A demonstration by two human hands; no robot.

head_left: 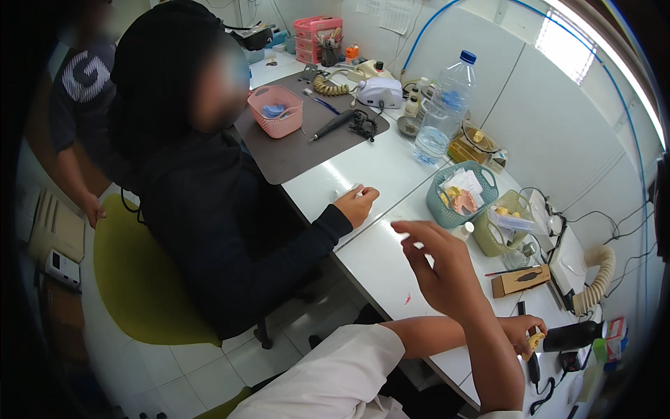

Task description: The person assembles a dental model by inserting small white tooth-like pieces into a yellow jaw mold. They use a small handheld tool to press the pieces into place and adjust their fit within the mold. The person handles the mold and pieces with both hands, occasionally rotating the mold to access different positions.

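My left forearm, in a white sleeve, reaches across to the right. At its end my left hand is closed around a small yellowish dental cast, over the bench's right side. A black handpiece lies just below that hand. In front of this forearm rises my right hand, raised above the white bench. Its fingers are loosely bent and apart, with nothing seen between them. A small pink scrap lies on the bench to its lower left.
A seated person in black rests a hand on the bench; another stands behind a green chair. Along the wall are a water bottle, a teal basket with dental models, a green basket, a cardboard box and a hose.
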